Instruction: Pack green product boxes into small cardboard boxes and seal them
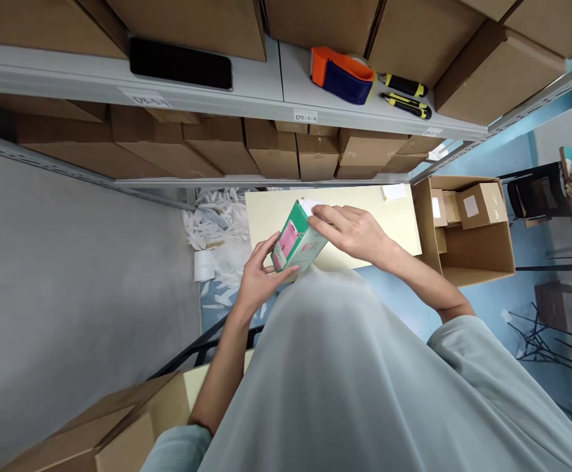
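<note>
A small green-and-white carton (298, 237) with a pink picture on one side is held tilted above a pale yellow tabletop (379, 226). My left hand (261, 272) grips its lower end, fingers on one side and thumb on the other. At the upper end, the fingers of my right hand (352, 229) are bent over the white top edge. What lies under those fingertips is partly hidden. On the table's far right edge is a small white paper (394, 191).
A grey shelf (261, 85) with brown boxes spans the front, bearing a black phone (180, 63), an orange-and-blue tape dispenser (342, 75) and cutters (407, 105). An open carton (473, 252) with small boxes stands right. White scraps (220, 219) lie left, beside a grey wall (79, 275).
</note>
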A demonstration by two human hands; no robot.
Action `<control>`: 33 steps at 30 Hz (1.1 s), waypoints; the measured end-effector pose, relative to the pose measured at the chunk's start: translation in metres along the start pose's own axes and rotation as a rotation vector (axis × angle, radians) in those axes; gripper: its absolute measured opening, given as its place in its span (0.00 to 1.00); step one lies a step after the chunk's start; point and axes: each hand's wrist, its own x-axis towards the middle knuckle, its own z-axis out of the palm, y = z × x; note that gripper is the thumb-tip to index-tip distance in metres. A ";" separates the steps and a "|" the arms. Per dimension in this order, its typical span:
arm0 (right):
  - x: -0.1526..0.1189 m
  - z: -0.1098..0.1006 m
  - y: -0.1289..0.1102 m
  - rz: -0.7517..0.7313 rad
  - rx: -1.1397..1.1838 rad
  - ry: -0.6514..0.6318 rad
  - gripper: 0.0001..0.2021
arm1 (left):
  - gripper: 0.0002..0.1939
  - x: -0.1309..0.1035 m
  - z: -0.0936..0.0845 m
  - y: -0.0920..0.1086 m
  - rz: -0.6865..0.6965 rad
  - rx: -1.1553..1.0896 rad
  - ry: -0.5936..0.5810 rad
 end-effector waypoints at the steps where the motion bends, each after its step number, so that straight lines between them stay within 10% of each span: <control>1: -0.002 -0.001 0.000 -0.005 -0.007 -0.015 0.17 | 0.53 -0.001 0.000 0.000 0.001 -0.012 -0.024; 17: -0.048 -0.015 0.036 0.151 0.332 -0.191 0.12 | 0.47 -0.007 0.042 0.019 -0.189 -0.093 -0.084; 33: -0.071 0.024 0.058 0.358 0.877 0.081 0.24 | 0.49 0.006 0.065 0.026 -0.230 -0.214 -0.038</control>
